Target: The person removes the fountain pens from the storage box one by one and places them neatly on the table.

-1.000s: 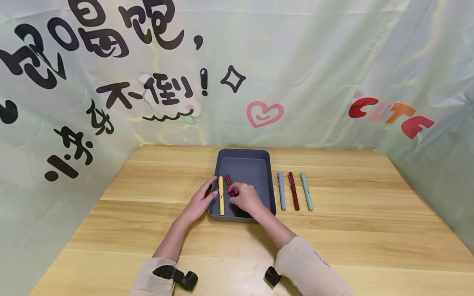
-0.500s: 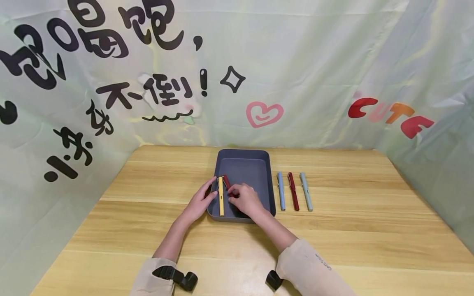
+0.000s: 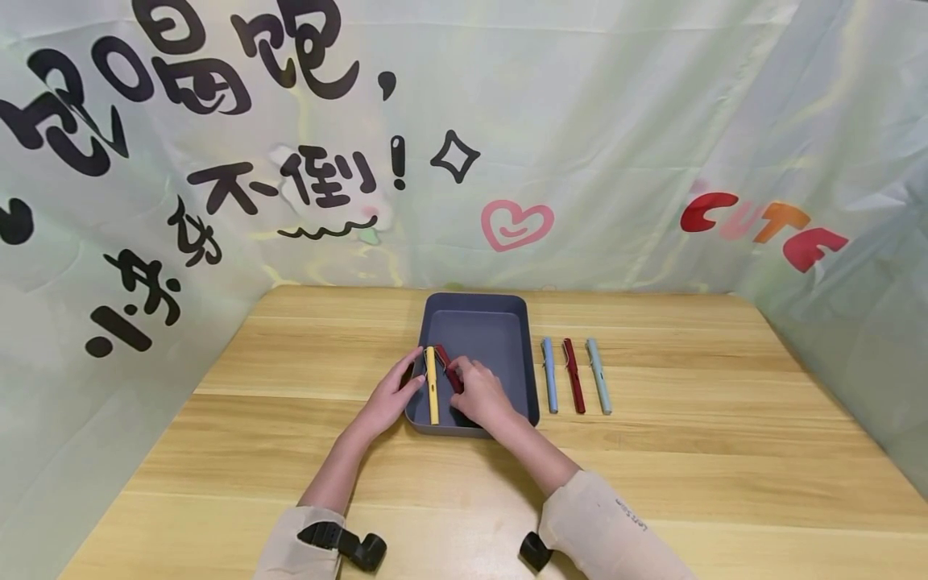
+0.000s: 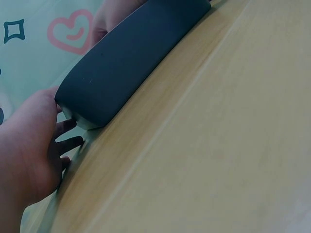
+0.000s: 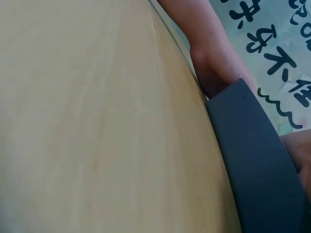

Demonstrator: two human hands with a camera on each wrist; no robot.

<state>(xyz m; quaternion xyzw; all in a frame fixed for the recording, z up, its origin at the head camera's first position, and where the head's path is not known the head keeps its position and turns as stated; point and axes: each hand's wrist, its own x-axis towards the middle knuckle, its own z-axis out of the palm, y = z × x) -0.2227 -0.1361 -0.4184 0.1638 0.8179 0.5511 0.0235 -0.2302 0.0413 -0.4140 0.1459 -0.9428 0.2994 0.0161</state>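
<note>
A dark grey-blue tray (image 3: pixel 489 332) lies on the wooden table in the head view. My left hand (image 3: pixel 391 399) grips its left wall, thumb at the rim and fingers along the outside. Just inside that wall a yellow pen (image 3: pixel 432 391) lies lengthwise. Beside it is a dark red pen (image 3: pixel 445 360), slanted, its clip end close to the yellow one. My right hand (image 3: pixel 484 396) reaches into the tray and pinches the dark red pen; the hand hides the pen's lower end. The left wrist view shows the left hand (image 4: pixel 36 145) at the tray's corner.
Right of the tray, a blue pen (image 3: pixel 550 377), another dark red pen (image 3: pixel 573 377) and a pale teal pen (image 3: pixel 598 377) lie in a row on the table (image 3: pixel 689 451). A printed cloth backdrop (image 3: pixel 602 121) stands behind and on both sides.
The dark red pen in the tray has shifted slightly left at its top, tilting more toward the yellow pen. My right hand has turned a little with it. The left hand stays put.
</note>
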